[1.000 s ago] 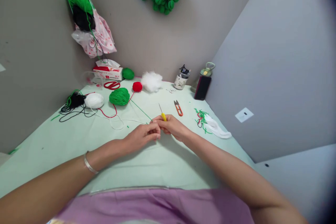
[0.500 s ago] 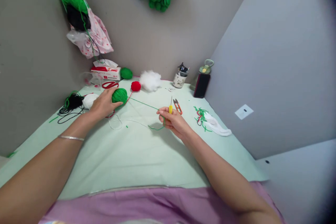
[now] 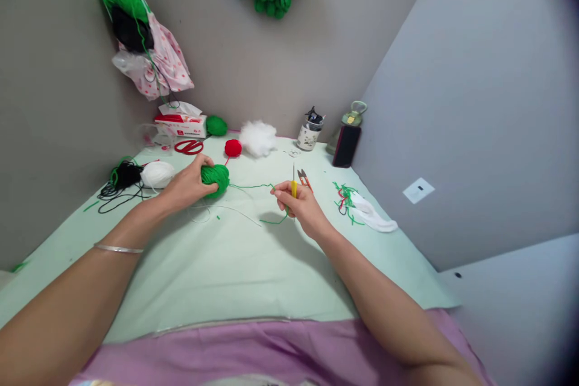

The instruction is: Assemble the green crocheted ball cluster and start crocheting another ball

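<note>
To handle the green strand [image 3: 251, 186] well, it seemed best to hold the green yarn ball [image 3: 218, 181] lightly, firm enough to steady it yet not so hard as to squash the windings. The strand between the hands hung slack and slightly wavy, so a slow, even pull would likely have served better than a jerk. A thin white thread [image 3: 233, 210] crossed the desk [image 3: 203, 277] on the near-edge side of that span and looked like the easiest thing to catch; the orange snips [image 3: 305, 180], lying just beside the right hand [image 3: 301, 208] toward the far edge, also called for care. The left hand [image 3: 192, 182] was partly open around the ball, fingers curved over the side facing the desk's left edge and thumb along the near side. The ball sat left of the desk's middle, toward the far edge; whether it rested on the surface or was slightly lifted could not be told. The right hand was nearly closed, grasping the yellow-handled tool [image 3: 294, 189] with its thin shaft pointing to the far edge, while the green strand met its fingertips and a loose green end [image 3: 274, 222] trailed out toward the left edge.
</note>
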The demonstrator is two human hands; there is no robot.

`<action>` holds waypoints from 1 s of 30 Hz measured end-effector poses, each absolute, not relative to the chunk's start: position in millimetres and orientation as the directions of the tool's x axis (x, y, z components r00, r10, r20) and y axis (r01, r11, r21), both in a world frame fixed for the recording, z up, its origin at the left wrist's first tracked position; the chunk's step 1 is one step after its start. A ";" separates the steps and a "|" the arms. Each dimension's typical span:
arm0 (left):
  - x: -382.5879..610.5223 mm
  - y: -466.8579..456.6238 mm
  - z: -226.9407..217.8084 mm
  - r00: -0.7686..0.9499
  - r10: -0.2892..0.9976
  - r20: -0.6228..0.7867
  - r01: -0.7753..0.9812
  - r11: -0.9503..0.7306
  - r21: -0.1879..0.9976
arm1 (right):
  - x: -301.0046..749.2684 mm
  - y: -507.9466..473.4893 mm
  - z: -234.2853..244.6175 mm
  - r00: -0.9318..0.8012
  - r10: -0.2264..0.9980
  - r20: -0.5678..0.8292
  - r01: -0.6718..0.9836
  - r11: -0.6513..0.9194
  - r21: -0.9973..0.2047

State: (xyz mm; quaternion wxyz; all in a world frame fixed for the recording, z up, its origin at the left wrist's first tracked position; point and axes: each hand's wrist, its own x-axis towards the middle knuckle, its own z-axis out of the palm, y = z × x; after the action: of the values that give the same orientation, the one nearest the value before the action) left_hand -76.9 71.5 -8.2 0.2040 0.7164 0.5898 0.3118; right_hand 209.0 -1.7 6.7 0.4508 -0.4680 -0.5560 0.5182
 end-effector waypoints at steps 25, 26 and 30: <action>0.3 8.2 3.7 0.267 0.950 -0.164 0.011 0.168 0.986 | 199.3 -25.4 -0.5 -0.387 0.752 0.534 0.678 0.624 -0.388; 1.1 7.6 3.8 0.253 0.954 -0.160 0.011 0.162 0.987 | 199.0 -25.4 -1.0 -0.388 0.747 0.539 0.684 0.626 -0.375; 4.3 6.9 -0.4 0.207 0.970 -0.126 0.001 0.129 0.992 | 199.2 -24.5 -3.3 -0.423 0.715 0.557 0.723 0.637 -0.269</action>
State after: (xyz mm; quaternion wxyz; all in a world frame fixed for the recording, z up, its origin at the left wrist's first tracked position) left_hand 4.3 6.9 -0.4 0.5836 0.5130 0.4732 0.4151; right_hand 199.2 -24.5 -3.3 0.3273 -0.4260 -0.8434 -0.0061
